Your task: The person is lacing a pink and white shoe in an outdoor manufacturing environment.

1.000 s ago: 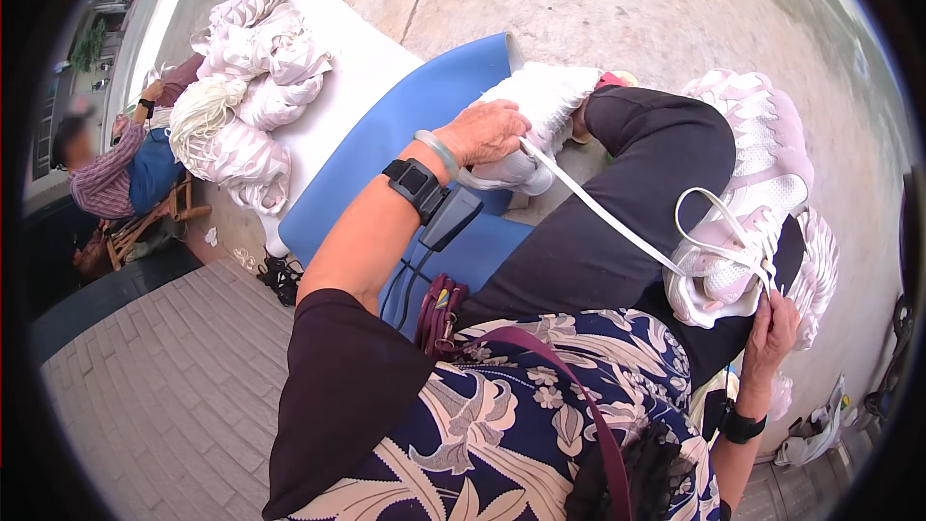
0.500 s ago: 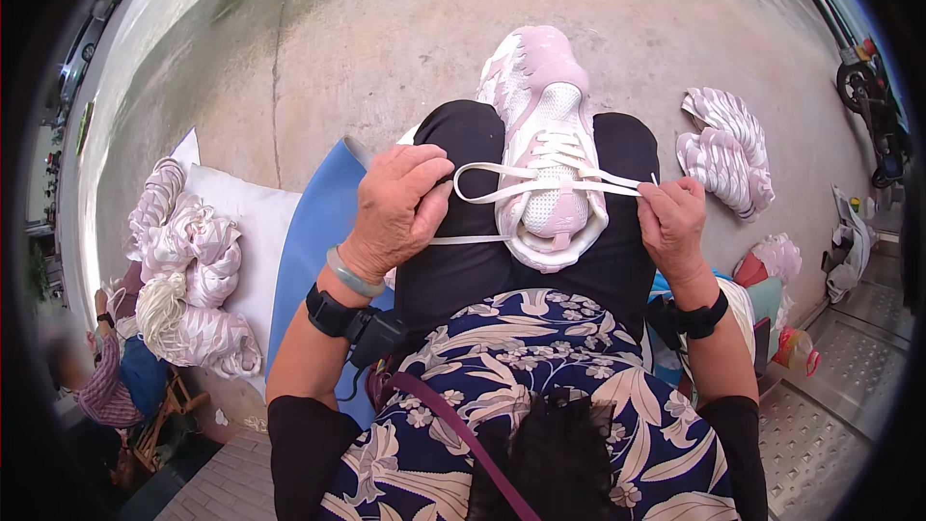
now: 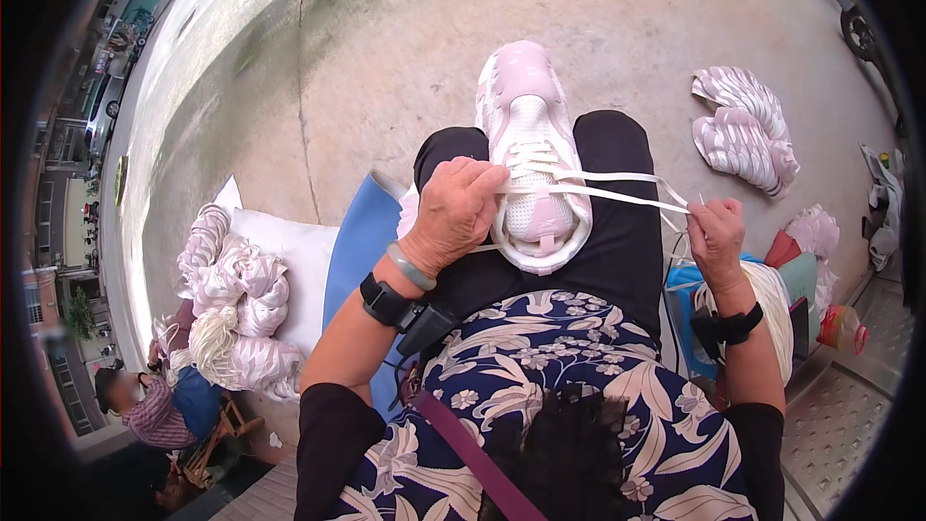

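"What's changed at the shoe (image 3: 526,116)?"

"The left hand (image 3: 455,207) has come in against its left edge, and the right hand (image 3: 716,236) sits farther out to the right. The shoe is at the frame's centre, toe up, on dark trousers (image 3: 615,147)."

"Are they gripping?"

"Yes, each looks pinched on the white lace (image 3: 608,176). The loop on the left is gone from sight, so more lace now spans rightward; I see no finished bow."
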The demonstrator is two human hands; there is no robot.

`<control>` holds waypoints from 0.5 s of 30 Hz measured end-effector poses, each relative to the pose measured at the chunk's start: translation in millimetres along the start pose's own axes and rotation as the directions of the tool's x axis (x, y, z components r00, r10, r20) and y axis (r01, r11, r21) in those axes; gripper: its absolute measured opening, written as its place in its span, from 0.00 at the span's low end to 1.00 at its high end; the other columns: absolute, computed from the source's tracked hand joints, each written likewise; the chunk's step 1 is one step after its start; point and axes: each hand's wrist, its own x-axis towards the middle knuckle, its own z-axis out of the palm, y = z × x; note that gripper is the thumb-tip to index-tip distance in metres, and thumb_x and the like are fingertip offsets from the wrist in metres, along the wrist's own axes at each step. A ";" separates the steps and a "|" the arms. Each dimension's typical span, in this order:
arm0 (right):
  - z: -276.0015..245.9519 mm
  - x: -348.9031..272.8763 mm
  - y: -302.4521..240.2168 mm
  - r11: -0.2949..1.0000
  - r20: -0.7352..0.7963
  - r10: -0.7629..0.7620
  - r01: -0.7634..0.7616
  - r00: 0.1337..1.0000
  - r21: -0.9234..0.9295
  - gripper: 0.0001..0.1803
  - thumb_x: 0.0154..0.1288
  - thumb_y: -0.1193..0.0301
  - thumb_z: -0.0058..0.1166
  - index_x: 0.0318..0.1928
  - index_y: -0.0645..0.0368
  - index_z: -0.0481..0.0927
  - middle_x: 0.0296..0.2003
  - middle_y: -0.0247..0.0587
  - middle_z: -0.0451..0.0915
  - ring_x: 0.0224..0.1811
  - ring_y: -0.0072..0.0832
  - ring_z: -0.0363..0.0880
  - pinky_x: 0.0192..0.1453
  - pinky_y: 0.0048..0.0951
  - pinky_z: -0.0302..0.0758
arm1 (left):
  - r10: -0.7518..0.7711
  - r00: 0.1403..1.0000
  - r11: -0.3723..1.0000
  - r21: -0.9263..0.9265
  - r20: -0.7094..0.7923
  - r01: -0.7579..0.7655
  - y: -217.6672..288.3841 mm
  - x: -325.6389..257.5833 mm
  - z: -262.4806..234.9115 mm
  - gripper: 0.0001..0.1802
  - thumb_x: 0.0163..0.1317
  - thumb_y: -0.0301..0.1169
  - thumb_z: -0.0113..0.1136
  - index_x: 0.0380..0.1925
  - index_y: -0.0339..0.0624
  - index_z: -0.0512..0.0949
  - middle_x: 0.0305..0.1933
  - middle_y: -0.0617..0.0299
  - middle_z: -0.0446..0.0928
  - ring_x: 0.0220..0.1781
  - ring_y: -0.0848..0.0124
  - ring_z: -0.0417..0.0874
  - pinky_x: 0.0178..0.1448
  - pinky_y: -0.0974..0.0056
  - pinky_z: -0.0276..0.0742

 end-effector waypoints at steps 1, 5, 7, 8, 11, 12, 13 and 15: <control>1.0 -4.4 5.4 1.000 0.017 0.015 -0.014 1.000 -0.024 0.05 0.49 0.79 0.55 0.29 0.58 0.76 0.19 0.37 0.69 0.23 0.37 0.70 0.37 0.35 0.64 | -0.003 1.000 1.000 -0.021 -0.002 0.003 0.7 0.3 0.0 0.16 0.48 0.16 0.53 0.40 0.39 0.75 0.35 0.54 0.77 0.38 0.57 0.78 0.40 0.60 0.72; 7.1 -42.8 54.9 0.978 0.046 0.152 -0.143 0.987 -0.152 0.01 0.51 0.76 0.53 0.27 0.57 0.77 0.21 0.40 0.72 0.25 0.38 0.72 0.37 0.36 0.64 | -0.049 0.999 0.996 -0.082 -0.018 0.047 11.5 11.6 -0.6 0.15 0.50 0.15 0.52 0.39 0.37 0.76 0.32 0.53 0.76 0.34 0.57 0.78 0.37 0.61 0.73; 12.4 -69.0 86.4 0.961 0.039 0.226 -0.216 0.973 -0.172 0.01 0.51 0.75 0.53 0.26 0.57 0.77 0.22 0.41 0.74 0.26 0.40 0.72 0.37 0.37 0.64 | -0.045 0.999 0.996 -0.077 -0.027 0.043 12.4 15.1 -0.6 0.12 0.53 0.16 0.52 0.38 0.36 0.76 0.31 0.53 0.76 0.32 0.58 0.79 0.36 0.63 0.74; 13.0 -74.3 93.6 0.939 0.031 0.293 -0.281 0.956 -0.197 0.01 0.52 0.74 0.52 0.26 0.57 0.77 0.23 0.42 0.75 0.27 0.41 0.73 0.38 0.37 0.64 | -0.045 0.999 0.996 -0.075 -0.024 0.043 12.9 14.2 -0.4 0.12 0.53 0.16 0.52 0.38 0.36 0.76 0.31 0.53 0.76 0.32 0.58 0.79 0.36 0.63 0.74; 28.4 -77.8 112.6 0.882 -0.027 0.468 -0.465 0.883 0.085 0.05 0.57 0.74 0.53 0.33 0.59 0.80 0.20 0.32 0.72 0.23 0.28 0.70 0.34 0.29 0.66 | -0.161 0.987 0.977 -0.142 0.011 0.160 14.9 10.4 1.9 0.09 0.54 0.17 0.53 0.36 0.34 0.76 0.31 0.52 0.76 0.31 0.60 0.79 0.35 0.65 0.73; 31.9 -69.7 112.3 0.681 0.018 0.670 -0.624 0.742 0.384 0.07 0.59 0.73 0.53 0.37 0.60 0.80 0.20 0.28 0.70 0.21 0.21 0.68 0.32 0.25 0.66 | -0.189 0.982 0.971 -0.149 0.003 0.188 16.6 9.3 2.4 0.08 0.54 0.17 0.53 0.35 0.33 0.76 0.30 0.53 0.76 0.30 0.61 0.79 0.34 0.66 0.73; 32.0 -60.7 114.4 0.679 0.019 0.671 -0.624 0.741 0.387 0.07 0.59 0.73 0.53 0.37 0.60 0.80 0.20 0.28 0.70 0.21 0.21 0.68 0.32 0.25 0.66 | -0.217 0.976 0.964 -0.157 -0.004 0.214 18.2 8.6 2.7 0.07 0.54 0.17 0.54 0.34 0.33 0.76 0.30 0.53 0.76 0.29 0.62 0.79 0.34 0.67 0.73; 19.4 -31.3 110.2 0.079 0.164 0.897 -0.514 0.410 0.854 0.12 0.62 0.73 0.53 0.45 0.64 0.78 0.21 0.24 0.67 0.22 0.12 0.62 0.30 0.17 0.64 | -0.218 0.976 0.965 -0.151 -0.010 0.214 18.4 7.4 2.0 0.08 0.54 0.17 0.54 0.35 0.33 0.76 0.30 0.53 0.76 0.29 0.63 0.79 0.34 0.67 0.73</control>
